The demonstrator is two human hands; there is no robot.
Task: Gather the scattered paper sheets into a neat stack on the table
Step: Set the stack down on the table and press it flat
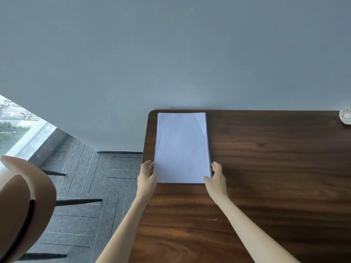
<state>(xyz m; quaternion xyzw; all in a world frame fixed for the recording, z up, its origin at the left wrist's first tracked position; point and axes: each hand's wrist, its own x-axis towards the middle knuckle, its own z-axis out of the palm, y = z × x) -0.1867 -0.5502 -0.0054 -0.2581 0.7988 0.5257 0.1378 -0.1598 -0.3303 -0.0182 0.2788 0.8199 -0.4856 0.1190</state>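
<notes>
Likely last step: squaring the paper stack on the counter, far left corner, pinched at near corners by left hand and right hand. Next, maybe: letting go softly.

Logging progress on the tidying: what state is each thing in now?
Paper stack, flat on the table, edges lined up.
Left hand, holds the stack's left edge, thumb on top.
Right hand, holds the stack's right edge, thumb on top.
Table, bears the stack at its far left corner.
Chair, stands left of the table.
</notes>
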